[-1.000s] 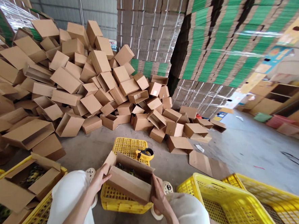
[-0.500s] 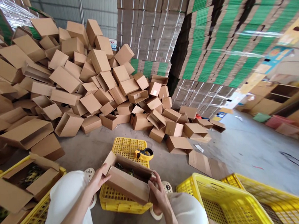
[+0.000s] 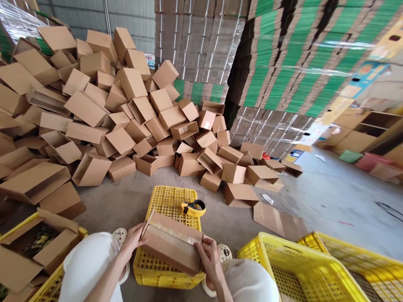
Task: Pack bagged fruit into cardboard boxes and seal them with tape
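A long cardboard box [image 3: 171,251] rests tilted on an upturned yellow plastic crate [image 3: 161,281] between my knees. A shiny strip of clear tape [image 3: 179,234] runs along its upper face, and its inside is hidden. My left hand [image 3: 135,237] grips the box's left end beside a raised end flap. At the right end, my right hand [image 3: 209,255] holds the corner, with thumb and fingers by the end of the tape strip. Just behind the box, a yellow and black tape dispenser [image 3: 193,208] lies on the crate.
An open carton [image 3: 53,246] with dark and yellow contents sits in a yellow crate at left. More yellow crates [image 3: 297,272] stand at right. A heap of cardboard boxes [image 3: 117,115] spreads ahead, with tall stacks of flattened cartons [image 3: 271,64] behind.
The box's dark opening and contents have gone from view; a taped face now shows on top. My right hand has shifted slightly left onto the box's upper corner.
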A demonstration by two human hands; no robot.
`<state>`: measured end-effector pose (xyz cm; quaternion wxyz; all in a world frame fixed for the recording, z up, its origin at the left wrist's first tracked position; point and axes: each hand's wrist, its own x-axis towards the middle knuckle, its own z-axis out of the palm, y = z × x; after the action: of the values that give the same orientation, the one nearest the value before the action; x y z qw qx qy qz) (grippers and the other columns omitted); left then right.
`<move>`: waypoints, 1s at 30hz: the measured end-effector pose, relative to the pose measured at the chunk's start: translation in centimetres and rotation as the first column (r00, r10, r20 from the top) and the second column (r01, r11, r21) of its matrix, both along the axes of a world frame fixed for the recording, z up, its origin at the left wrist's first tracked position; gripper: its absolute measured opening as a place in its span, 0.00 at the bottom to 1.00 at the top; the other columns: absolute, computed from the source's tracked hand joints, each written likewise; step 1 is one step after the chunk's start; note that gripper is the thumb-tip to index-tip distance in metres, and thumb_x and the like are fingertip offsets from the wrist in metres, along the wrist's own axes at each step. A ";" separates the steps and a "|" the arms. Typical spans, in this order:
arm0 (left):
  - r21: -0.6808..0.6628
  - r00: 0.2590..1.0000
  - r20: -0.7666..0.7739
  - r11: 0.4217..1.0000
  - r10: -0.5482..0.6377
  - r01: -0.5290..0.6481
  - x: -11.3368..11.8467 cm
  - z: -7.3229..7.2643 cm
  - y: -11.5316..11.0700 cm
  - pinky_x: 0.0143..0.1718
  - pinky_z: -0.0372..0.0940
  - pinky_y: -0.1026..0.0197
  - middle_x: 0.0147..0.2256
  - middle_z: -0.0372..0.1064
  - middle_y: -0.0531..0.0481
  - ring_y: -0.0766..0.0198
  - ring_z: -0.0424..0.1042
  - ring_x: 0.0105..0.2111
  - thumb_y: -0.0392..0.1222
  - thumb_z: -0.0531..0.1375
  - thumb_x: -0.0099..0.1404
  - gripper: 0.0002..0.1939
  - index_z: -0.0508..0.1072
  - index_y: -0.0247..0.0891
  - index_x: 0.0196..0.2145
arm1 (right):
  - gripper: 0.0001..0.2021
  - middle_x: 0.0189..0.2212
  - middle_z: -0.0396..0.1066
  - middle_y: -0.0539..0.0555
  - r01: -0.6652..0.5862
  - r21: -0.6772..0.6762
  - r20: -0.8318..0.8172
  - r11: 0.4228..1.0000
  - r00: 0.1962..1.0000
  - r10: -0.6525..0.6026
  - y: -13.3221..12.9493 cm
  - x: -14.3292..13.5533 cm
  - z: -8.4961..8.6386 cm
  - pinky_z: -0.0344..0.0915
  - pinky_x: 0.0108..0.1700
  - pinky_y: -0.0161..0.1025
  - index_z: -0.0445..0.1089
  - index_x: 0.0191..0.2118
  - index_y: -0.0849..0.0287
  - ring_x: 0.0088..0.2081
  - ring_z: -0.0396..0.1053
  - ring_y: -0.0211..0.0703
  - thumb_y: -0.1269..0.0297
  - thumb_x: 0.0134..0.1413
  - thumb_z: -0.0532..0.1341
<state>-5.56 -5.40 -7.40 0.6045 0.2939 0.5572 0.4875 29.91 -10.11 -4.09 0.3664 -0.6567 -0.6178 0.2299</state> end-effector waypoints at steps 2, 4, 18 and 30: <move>-0.014 0.994 -0.086 0.998 -0.068 0.067 0.1 0.0 0.1 0.42 0.81 0.52 0.61 0.75 0.36 0.41 0.76 0.59 0.64 0.68 0.62 0.32 0.81 0.38 0.54 | 0.36 0.48 0.77 0.62 -0.014 0.009 0.000 1.000 1.000 0.014 -0.1 -0.1 0.2 0.62 0.63 0.55 0.87 0.38 0.50 0.54 0.70 0.61 0.25 0.60 0.54; 0.014 0.958 -0.250 0.989 -0.142 0.150 0.2 -0.5 0.0 0.48 0.79 0.49 0.62 0.74 0.36 0.41 0.75 0.60 0.64 0.68 0.62 0.35 0.79 0.39 0.60 | 0.35 0.49 0.77 0.62 -0.017 0.023 -0.011 1.000 1.000 0.018 -0.2 -0.2 0.4 0.63 0.64 0.55 0.87 0.39 0.50 0.56 0.71 0.62 0.25 0.59 0.55; 0.042 0.642 -0.717 0.903 -0.271 0.428 0.6 -1.5 -0.5 0.67 0.62 0.45 0.62 0.71 0.31 0.42 0.71 0.64 0.64 0.58 0.68 0.43 0.65 0.37 0.72 | 0.33 0.66 0.70 0.65 0.200 -0.151 -0.622 0.968 0.742 -0.250 -0.8 0.8 0.3 0.78 0.54 0.54 0.79 0.55 0.58 0.63 0.72 0.63 0.36 0.60 0.59; 0.073 0.668 -0.714 0.926 -0.211 0.370 1.4 -1.2 -1.5 0.72 0.55 0.42 0.70 0.65 0.37 0.38 0.60 0.72 0.64 0.67 0.62 0.46 0.64 0.44 0.73 | 0.34 0.69 0.67 0.64 -0.287 0.054 0.172 0.957 0.946 0.274 -2.3 0.2 -2.8 0.65 0.69 0.64 0.72 0.67 0.56 0.69 0.63 0.68 0.50 0.57 0.70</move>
<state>-4.13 -6.93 -8.59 0.3862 0.6026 0.6333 0.2945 30.11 -12.42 -6.90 0.3037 -0.5638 -0.7413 0.2006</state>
